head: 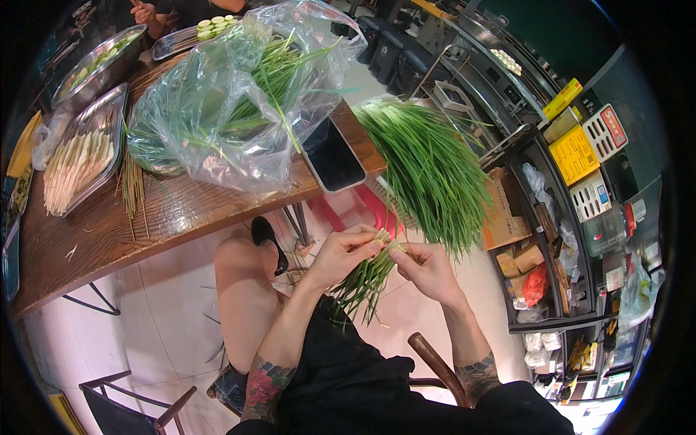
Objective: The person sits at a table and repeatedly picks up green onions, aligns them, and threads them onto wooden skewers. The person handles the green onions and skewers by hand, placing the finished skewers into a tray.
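Between my two hands is a small bunch of garlic chives (365, 288), its pale cut ends up and its green leaves hanging over my lap. My left hand (345, 254) pinches some of the pale ends between thumb and fingers. Close beside it, my right hand (429, 272) grips the rest of the ends. A thin brown stick seems to rise by the right fingers, too fine to make out. Just beyond my hands, a large heap of garlic chives (429, 168) lies on a white plastic basket (383, 190) above a pink stool (353, 209).
On the wooden table (179, 206) lie a clear plastic bag (190, 103) of chives, a smartphone (334, 155), bamboo skewers (133, 190), a tray of skewered enoki mushrooms (81, 168) and a steel bowl (122, 57). Another person's hand (145, 13) shows behind. Shelves (554, 326) stand at right, a chair (122, 408) lower left.
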`<state>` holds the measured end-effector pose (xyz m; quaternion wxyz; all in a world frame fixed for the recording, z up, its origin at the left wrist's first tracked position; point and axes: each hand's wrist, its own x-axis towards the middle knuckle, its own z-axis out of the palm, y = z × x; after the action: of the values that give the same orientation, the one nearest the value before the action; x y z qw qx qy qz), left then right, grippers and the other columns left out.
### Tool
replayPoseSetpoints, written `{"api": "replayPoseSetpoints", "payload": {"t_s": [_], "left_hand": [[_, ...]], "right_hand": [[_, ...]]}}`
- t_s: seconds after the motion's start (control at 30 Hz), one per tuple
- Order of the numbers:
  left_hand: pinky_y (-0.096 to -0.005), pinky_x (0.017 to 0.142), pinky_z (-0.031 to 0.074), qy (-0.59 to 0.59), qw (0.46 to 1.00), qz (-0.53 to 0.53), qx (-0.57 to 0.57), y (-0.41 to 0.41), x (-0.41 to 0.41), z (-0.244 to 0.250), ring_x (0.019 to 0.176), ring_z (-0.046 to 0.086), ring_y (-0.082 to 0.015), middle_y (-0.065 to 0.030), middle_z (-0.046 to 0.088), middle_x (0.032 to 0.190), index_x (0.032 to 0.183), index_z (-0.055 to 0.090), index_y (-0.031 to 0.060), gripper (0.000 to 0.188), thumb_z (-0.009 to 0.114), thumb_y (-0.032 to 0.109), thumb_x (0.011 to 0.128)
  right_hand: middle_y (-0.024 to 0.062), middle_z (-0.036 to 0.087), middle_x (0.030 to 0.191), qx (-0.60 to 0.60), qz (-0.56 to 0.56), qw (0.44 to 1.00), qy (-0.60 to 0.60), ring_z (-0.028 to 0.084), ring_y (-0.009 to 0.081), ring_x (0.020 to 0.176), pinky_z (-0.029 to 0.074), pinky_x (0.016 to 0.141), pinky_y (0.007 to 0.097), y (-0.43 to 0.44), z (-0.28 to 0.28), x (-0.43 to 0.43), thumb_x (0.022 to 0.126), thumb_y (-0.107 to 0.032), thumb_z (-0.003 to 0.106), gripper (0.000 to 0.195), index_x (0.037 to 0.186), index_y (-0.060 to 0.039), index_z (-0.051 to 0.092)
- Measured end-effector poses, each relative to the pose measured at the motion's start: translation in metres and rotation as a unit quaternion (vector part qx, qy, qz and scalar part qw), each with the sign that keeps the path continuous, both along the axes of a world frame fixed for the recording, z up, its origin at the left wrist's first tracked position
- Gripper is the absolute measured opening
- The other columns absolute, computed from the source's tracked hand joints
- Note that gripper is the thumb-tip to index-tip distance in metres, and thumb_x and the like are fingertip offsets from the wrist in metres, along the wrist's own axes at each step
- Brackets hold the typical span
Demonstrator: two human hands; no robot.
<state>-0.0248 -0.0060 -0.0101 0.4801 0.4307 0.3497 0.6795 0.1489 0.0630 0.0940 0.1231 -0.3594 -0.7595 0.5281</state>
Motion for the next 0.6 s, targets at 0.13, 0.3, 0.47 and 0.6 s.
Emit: {"api": "replayPoseSetpoints", "payload": {"t_s": [0.13, 0.3, 0.47, 0.6], "left_hand": [[-0.0229, 0.080, 0.048, -0.026, 1.000, 0.001, -0.010, -0.0015, 0.0022, 0.0073, 0.092, 0.058, -0.0072, -0.0014, 0.063, 0.104, 0.117, 0.068, -0.0044, 0.025, 0.060, 0.012, 0.100], [-0.0225, 0.080, 0.049, -0.105, 0.994, -0.028, -0.020, -0.0023, 0.0053, 0.0084, 0.094, 0.059, -0.0060, 0.0006, 0.063, 0.104, 0.117, 0.067, -0.0053, 0.026, 0.056, 0.013, 0.102], [-0.0214, 0.078, 0.050, -0.115, 0.993, -0.012, -0.018, -0.0005, 0.0089, 0.0025, 0.091, 0.060, -0.0053, 0.0001, 0.064, 0.102, 0.113, 0.067, -0.0041, 0.024, 0.056, 0.014, 0.102], [-0.0226, 0.076, 0.051, -0.167, 0.984, 0.019, -0.058, 0.0002, 0.0052, 0.0010, 0.085, 0.062, -0.0070, -0.0020, 0.068, 0.095, 0.115, 0.067, -0.0025, 0.026, 0.056, 0.018, 0.103]], "right_hand": [[-0.0084, 0.042, 0.062, -0.023, 0.002, 0.999, 0.029, 0.034, 0.0018, 0.057, 0.026, 0.049, 0.0233, 0.0002, -0.0015, -0.0003, 0.101, -0.023, 0.060, 0.033, 0.076, -0.0016, 0.060], [-0.0084, 0.042, 0.063, -0.019, 0.001, 0.999, 0.026, 0.035, 0.0018, 0.058, 0.027, 0.050, 0.0229, -0.0023, 0.0029, -0.0025, 0.101, -0.022, 0.060, 0.030, 0.079, -0.0011, 0.061], [-0.0084, 0.042, 0.062, 0.002, 0.003, 1.000, 0.016, 0.035, 0.0019, 0.057, 0.028, 0.050, 0.0229, -0.0012, 0.0014, -0.0019, 0.101, -0.022, 0.060, 0.029, 0.082, -0.0003, 0.064], [-0.0084, 0.042, 0.062, 0.010, -0.022, 1.000, 0.013, 0.034, 0.0020, 0.057, 0.027, 0.049, 0.0235, -0.0010, 0.0003, -0.0002, 0.101, -0.022, 0.060, 0.029, 0.083, -0.0003, 0.065]]}}
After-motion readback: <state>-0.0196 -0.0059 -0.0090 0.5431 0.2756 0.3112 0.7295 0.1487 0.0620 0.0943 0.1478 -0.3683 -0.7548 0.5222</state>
